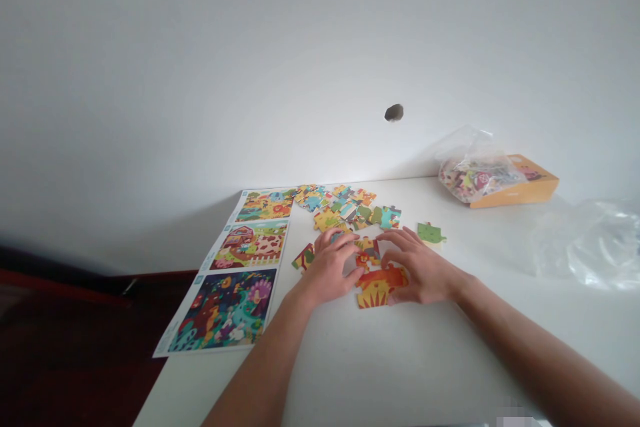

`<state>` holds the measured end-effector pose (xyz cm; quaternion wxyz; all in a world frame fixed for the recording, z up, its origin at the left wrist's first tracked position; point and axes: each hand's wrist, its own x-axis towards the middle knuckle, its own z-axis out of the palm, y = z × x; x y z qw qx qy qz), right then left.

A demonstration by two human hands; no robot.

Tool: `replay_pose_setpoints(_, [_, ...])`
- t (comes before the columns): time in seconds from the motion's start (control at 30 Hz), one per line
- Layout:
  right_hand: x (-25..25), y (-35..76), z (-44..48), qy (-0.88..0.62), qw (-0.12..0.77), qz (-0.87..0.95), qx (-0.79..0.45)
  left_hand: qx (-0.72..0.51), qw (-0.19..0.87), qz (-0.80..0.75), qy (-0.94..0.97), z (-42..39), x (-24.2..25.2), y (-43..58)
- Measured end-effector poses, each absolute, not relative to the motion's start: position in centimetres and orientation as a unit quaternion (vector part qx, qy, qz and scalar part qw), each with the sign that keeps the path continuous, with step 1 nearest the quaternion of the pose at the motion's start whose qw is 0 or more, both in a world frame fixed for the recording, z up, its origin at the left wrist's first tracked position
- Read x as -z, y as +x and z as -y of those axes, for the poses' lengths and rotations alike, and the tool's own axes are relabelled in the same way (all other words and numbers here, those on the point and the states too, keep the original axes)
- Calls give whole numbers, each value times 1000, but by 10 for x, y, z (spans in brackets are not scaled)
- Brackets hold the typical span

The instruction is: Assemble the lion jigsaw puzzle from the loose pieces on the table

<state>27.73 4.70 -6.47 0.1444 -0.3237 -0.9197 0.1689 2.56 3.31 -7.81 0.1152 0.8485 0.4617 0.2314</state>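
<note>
— Both forearms reach in: left hand (330, 267) and right hand (423, 270) lie flat, fingers spread, pressing the joined puzzle pieces (377, 280) on the white table (400, 360).

— Gripping anything?

— Neither; it looks like seating a joint. Loose pieces (345, 207) lie beyond, reference sheet (240, 273) left, bagged box (500, 180) far right.

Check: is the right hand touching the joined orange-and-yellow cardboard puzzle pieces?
Touching. Head view shows right hand fingers lying on the joined orange-and-yellow cardboard puzzle pieces, no gap.

Both forearms were bare to the frame edge; no sleeves, gloves, watch or rings observed on the left hand (329, 268) or right hand (421, 269).
</note>
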Motion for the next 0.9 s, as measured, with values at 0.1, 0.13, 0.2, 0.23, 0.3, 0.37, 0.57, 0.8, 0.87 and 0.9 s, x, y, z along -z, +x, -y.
replay_pose_setpoints(0.1, [64,274,-43,-340,128,917,-163,-222,126,-446,858,-33,78,25])
replay_pose_setpoints(0.13, [65,273,-42,-345,124,916,-164,-219,128,-441,861,-33,79,25])
replay_pose_setpoints(0.2, [65,272,-42,-354,119,913,-168,-211,135,-434,865,-33,80,25])
replay_pose_setpoints(0.23, [66,272,-42,-357,118,911,-170,-209,138,-434,865,-33,80,25])
replay_pose_setpoints(0.3, [67,272,-42,-358,118,909,-176,-209,142,-439,862,-33,81,25])
replay_pose_setpoints(0.37, [68,273,-43,-354,120,910,-181,-209,145,-441,861,-33,81,24])
replay_pose_setpoints(0.57, [70,274,-43,-354,123,910,-180,-210,144,-447,857,-33,81,24])
replay_pose_setpoints(0.8, [70,275,-44,-352,124,910,-183,-216,143,-448,856,-32,75,26])
replay_pose_setpoints(0.87, [71,275,-45,-353,120,910,-182,-214,142,-452,854,-32,76,26])
replay_pose_setpoints(0.9, [71,276,-45,-353,119,910,-182,-214,141,-454,854,-32,76,26])
